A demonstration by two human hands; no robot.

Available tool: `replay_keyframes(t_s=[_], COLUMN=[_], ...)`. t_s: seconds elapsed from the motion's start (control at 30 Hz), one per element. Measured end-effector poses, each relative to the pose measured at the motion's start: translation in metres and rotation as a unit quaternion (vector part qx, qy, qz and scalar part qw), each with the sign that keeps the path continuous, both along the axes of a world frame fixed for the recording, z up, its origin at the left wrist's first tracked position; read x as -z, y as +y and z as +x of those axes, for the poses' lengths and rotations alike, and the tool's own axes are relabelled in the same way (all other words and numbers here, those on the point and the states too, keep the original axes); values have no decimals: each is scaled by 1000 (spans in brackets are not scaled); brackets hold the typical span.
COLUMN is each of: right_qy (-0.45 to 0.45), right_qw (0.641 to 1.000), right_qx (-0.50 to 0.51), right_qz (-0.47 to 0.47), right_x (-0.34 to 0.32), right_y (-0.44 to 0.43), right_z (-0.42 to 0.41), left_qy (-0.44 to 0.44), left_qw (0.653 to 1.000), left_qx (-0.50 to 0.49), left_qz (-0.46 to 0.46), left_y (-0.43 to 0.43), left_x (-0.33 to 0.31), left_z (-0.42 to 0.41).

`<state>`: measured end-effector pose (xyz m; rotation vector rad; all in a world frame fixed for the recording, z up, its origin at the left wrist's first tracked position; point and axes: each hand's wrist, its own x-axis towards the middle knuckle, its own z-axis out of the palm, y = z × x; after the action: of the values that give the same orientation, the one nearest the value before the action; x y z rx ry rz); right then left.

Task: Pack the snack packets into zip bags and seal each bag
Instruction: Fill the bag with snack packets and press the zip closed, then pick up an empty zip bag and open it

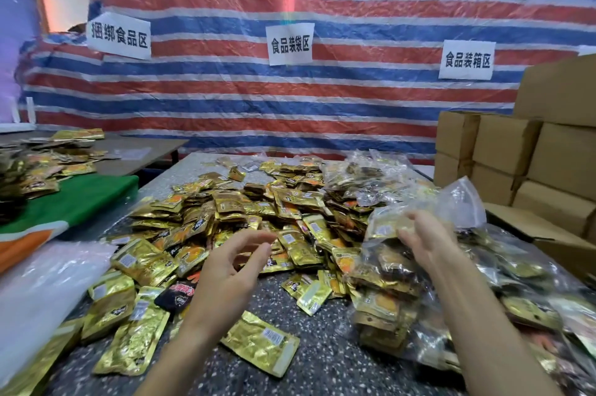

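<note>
Holding the clear zip bag (387, 282) near its upper end, your right hand (425, 240) has its fingers curled into the plastic. The bag is stuffed with gold packs, and its lower end rests on the speckled table (322, 370) at your right. Your left hand (232, 269) hovers over the near edge of the loose pile of snack packets (245, 211), fingers spread and gently bent, gripping nothing. A lone packet (261, 344) lies flat just beside your left wrist. Filled bags (532, 282) are heaped by your right arm, with cardboard boxes (554, 163) stacked beyond them.
</note>
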<state>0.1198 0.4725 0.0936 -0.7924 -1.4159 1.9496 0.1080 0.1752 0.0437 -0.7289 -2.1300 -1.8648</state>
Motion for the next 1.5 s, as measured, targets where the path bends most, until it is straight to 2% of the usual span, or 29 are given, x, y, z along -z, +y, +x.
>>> replay_keyframes(t_s=[0.07, 0.2, 0.3, 0.4, 0.5, 0.6, 0.67, 0.77, 0.83, 0.87, 0.93, 1.07, 1.2, 1.3, 1.4, 1.5], right_qy=[-13, -113, -44, 38, 20, -19, -34, -44, -56, -59, -52, -49, -46, -63, -76, -72], right_qw=[999, 971, 952, 906, 842, 790, 767, 766, 759, 757, 753, 734, 738, 710, 685, 688], right_qx=[25, 95, 81, -53, -223, -323, -351, -344, -346, -348, -343, -351, -353, -401, -442, -429], right_qz=[32, 188, 293, 417, 490, 521, 536, 542, 548, 551, 560, 580, 573, 575, 574, 581], right_x=[-2, 1, 8, 24, 50, 75, 93, 125, 143, 148, 152, 154, 151, 146, 140, 140], right_y=[-11, -36, -81, -138, -177, -195, -199, -197, -193, -191, -188, -189, -187, -186, -182, -180], right_z=[5, 14, 21, 23, 14, 1, -4, -5, -6, -7, -10, -12, -9, -5, 0, 2], left_qy=[-15, -21, -21, -15, -13, -41, -71, -113, -163, -182, -184, -163, -191, -168, -129, -105], left_qw=[1000, 999, 996, 990, 974, 934, 888, 806, 756, 744, 750, 794, 792, 795, 828, 861], left_qx=[-7, -37, -81, -128, -177, -264, -343, -442, -460, -459, -468, -477, -445, -443, -451, -435], left_qz=[2, -4, -19, -56, -141, -240, -298, -377, -437, -450, -430, -340, -372, -379, -307, -240], left_y=[-12, -40, -64, -84, -102, -130, -153, -186, -201, -206, -211, -209, -211, -210, -206, -199], left_x=[6, 15, 22, 31, 41, 45, 48, 58, 64, 66, 67, 58, 52, 49, 47, 39], left_z=[0, 1, -2, -6, -11, -23, -30, -39, -42, -42, -43, -41, -43, -43, -40, -35])
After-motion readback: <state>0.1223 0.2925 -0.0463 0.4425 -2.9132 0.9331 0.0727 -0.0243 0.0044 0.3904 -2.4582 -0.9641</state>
